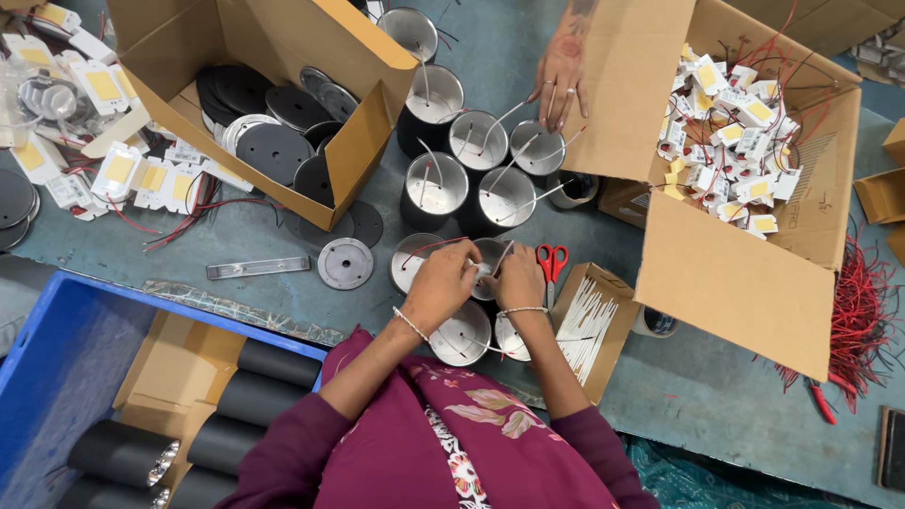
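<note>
The big open box (745, 236) at 2 o'clock holds a heap of small white modules (726, 155) with yellow chips and red wires. At 11 o'clock a second box (273, 57) is part full of round black discs (273, 151), and more yellow-chip modules (113, 170) lie loose outside it at 10 o'clock. A blue crate (57, 358) at 8 o'clock holds black tubes (273, 363) stacked on cardboard.

On the teal table (735, 415), about a dozen black cans with silver bottoms (471, 179) stand in a cluster at 12 o'clock; those nearest the top each show a white sleeved lead, so they look done, while the few nearest the body seem to be in hand. A small carton of white sleeves (586, 325) sits at 3 o'clock of the hands, red scissors (551, 264) just above it, and a grey disc (345, 263) and a metal strip (257, 269) at 9 o'clock.

The left hand (441, 283) and right hand (520, 278) meet, fingers curled closed, over one can (490, 256) at centre, pinching something small at it; what exactly is hidden.

Another person's hand (561, 75), fingers spread, rests on the cans at 12 o'clock.
</note>
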